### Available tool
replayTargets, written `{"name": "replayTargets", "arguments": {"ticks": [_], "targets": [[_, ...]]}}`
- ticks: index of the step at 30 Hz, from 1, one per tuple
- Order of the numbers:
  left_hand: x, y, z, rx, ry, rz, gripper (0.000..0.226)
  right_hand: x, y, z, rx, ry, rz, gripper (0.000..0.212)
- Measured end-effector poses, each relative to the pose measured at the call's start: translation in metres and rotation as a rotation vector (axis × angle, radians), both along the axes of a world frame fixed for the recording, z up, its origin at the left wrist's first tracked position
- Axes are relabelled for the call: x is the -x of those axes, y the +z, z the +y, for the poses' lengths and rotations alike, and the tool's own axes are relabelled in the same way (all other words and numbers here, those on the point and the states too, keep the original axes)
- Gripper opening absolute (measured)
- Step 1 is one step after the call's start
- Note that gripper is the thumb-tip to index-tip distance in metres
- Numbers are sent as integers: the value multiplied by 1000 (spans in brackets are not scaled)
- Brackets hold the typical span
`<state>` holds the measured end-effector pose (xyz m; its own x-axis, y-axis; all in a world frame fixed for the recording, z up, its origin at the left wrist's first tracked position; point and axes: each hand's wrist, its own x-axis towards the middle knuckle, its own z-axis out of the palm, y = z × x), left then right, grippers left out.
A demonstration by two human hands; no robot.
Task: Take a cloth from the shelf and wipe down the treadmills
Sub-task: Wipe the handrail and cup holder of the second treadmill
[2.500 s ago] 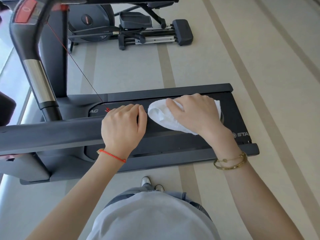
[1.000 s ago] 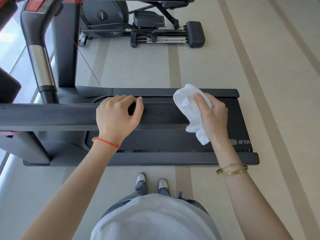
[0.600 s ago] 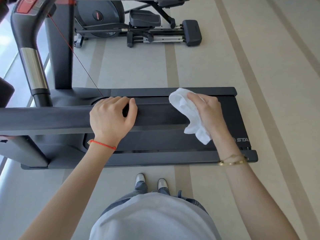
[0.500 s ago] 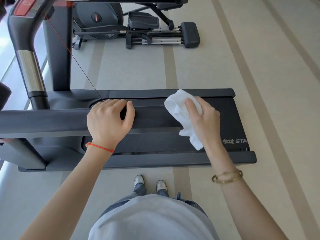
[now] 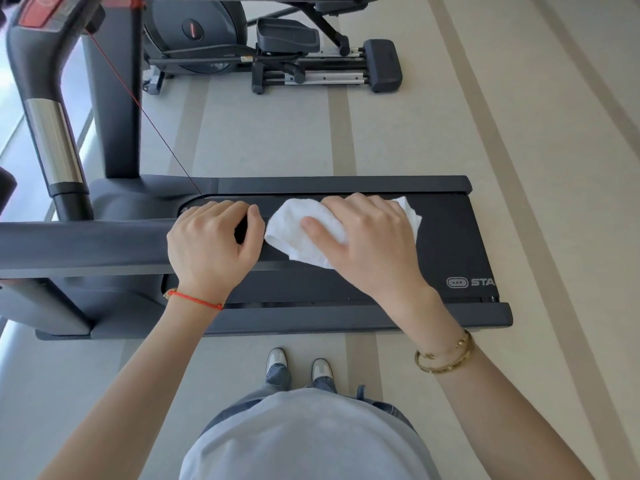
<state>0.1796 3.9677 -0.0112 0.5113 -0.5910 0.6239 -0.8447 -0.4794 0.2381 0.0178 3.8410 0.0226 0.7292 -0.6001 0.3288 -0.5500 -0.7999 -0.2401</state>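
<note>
Cloth (image 5: 311, 233) is off the shelf and on the job: my right hand (image 5: 367, 244) presses it flat on the treadmill (image 5: 446, 237) handrail, fingers spread over it, no pinch. Left hand (image 5: 214, 251) has its grip curled round the same rail, just beside the cloth. Rail wipe underway; deck, console and other machines prob. left.

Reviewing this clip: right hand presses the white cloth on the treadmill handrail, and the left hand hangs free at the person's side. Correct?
Not quite. In the head view the left hand is not hanging free; it grips the handrail just beside the cloth. The rest stands: the right hand presses the white cloth on the rail.
</note>
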Motion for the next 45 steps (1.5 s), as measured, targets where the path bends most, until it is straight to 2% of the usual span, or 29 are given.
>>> {"name": "replayTargets", "arguments": {"ticks": [5, 8, 10, 13, 14, 16, 19, 21, 24, 26, 29, 32, 36, 37, 40, 45], "targets": [[2, 3, 0, 25, -2, -19, 43, -27, 16, -23, -279, 27, 229, 58], [3, 4, -1, 22, -8, -16, 44, -45, 18, -26, -347, 83, 339, 61], [2, 4, 0, 19, -15, -12, 44, -38, 15, -22, -283, 75, 309, 61], [1, 4, 1, 2, -28, 4, 43, -9, 9, -20, -144, 42, 144, 51], [1, 4, 1, -4, -29, 8, 44, 1, 9, -22, -172, 26, 104, 49], [1, 4, 1, 0, -28, 11, 44, 13, 13, -30, -362, -6, 80, 49], [2, 5, 0, -1, -20, 10, 43, 6, 22, -44, -638, -27, 147, 55], [2, 5, 1, 2, -20, 12, 43, -8, 24, -43, -599, -31, 223, 56], [2, 4, 1, 7, -16, 7, 42, -13, 12, -29, -283, -39, 214, 58], [3, 3, 1, 5, -12, 7, 42, -1, 1, -14, -74, -46, 36, 51], [3, 4, 0, -1, -11, 17, 42, 21, -21, -2, 71, 27, -251, 43], [3, 5, 1, -11, -18, 20, 43, 31, -30, -10, -23, 86, -291, 45], [5, 7, 1, -7, -10, 13, 44, 27, -16, -28, -559, -69, -413, 34], [5, 7, 1, -9, -8, 12, 44, 26, -16, -29, -595, -100, -421, 35], [5, 8, 1, -16, -2, 16, 44, 30, -22, -15, -441, -126, -415, 36], [7, 11, 1, -33, 0, 32, 44, 46, -39, 13, -238, -71, -433, 54]]}}
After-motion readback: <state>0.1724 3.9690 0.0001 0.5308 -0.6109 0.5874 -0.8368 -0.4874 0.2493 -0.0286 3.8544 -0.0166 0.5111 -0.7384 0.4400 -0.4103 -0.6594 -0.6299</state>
